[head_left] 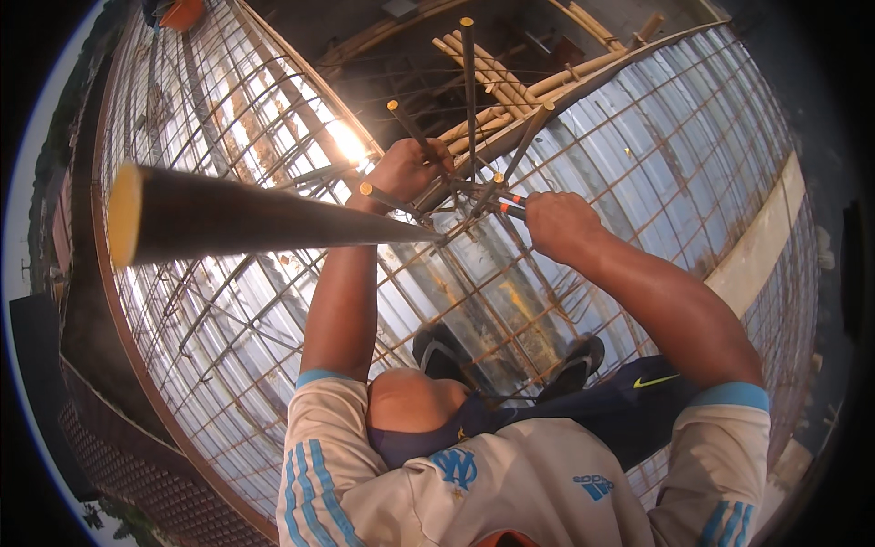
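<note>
My right hand [561, 223] grips the black and orange handles of a pair of pincers [512, 211], whose jaws point left in among the upright rebars. Just left of the jaws, my left hand [410, 170] has its fingers bent and pressed together by the bars; whatever they pinch is too small to make out. Several rebars with yellow-painted ends stand around both hands, among them a tall rebar [469, 91] behind them. One thick rebar [255, 210] juts up close to the camera, crossing in front of my left forearm.
A grid of thin steel bars [474, 290] lies over shiny corrugated metal decking [629, 173]. Beyond my hands is an opening with wooden boards and bamboo poles [497, 73]. A pale plank [758, 239] lies at the right. My shoes [576, 365] rest on the grid; an orange container [182, 14] is far left.
</note>
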Demonstrator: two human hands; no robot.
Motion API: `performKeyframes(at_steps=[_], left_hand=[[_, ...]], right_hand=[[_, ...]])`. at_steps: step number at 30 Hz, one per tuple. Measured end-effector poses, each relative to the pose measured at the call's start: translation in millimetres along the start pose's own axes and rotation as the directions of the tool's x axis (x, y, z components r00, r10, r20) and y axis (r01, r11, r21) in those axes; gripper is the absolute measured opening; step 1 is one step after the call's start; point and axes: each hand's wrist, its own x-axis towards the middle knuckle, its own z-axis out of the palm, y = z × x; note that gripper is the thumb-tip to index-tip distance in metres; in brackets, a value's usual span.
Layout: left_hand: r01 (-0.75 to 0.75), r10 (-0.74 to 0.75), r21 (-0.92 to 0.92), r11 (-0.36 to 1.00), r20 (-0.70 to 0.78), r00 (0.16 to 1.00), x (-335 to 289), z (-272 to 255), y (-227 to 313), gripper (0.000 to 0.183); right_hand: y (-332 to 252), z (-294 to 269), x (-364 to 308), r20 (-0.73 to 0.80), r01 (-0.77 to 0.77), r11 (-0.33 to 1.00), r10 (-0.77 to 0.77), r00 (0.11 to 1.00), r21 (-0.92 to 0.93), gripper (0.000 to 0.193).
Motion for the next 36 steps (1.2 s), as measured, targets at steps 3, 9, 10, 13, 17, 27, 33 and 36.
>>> performKeyframes(at_steps=[3,9,10,13,17,27,33,36], left_hand=[[0.039,-0.039,0.042,0.998,0.015,0.999,-0.6,-0.8,4.2,0.009],[0.006,-0.005,-0.012,1.000,0.105,0.994,5.6,0.1,-5.7,0.010],[0.009,-0.007,-0.018,1.000,0.107,0.994,6.5,0.7,-7.9,0.010],[0.004,-0.001,-0.029,1.000,0.105,0.994,7.1,2.7,-8.2,0.010],[-0.012,0.013,-0.013,1.000,0.094,0.995,3.7,2.8,-1.8,0.010],[-0.008,0.005,0.039,0.999,0.084,0.996,3.3,2.5,-1.4,0.011],[0.010,-0.013,0.032,0.999,0.096,0.995,2.9,1.3,-2.5,0.011],[0.004,-0.008,0.044,0.999,0.071,0.997,3.5,2.4,0.2,0.011]], right_hand=[[4.1,9.3,-2.7,0.137,-0.044,0.994,0.030,0.990,0.103,0.026],[2.9,29.0,-3.1,0.006,-0.080,0.987,0.080,0.997,0.137,0.024],[5.8,31.1,-1.0,0.027,-0.052,0.986,0.048,0.998,0.161,0.025],[18.2,29.7,8.2,0.215,-0.072,0.922,-0.013,0.977,0.380,0.029],[37.3,30.3,17.3,0.532,-0.385,0.527,-0.156,0.832,0.758,0.031],[17.8,46.4,12.0,-0.020,0.041,0.985,-0.038,0.999,0.170,0.033],[-10.9,53.5,-10.8,-0.430,-0.079,0.842,-0.190,0.883,-0.534,0.023],[-8.7,53.3,-7.7,-0.548,-0.172,0.744,-0.295,0.783,-0.646,0.023]])
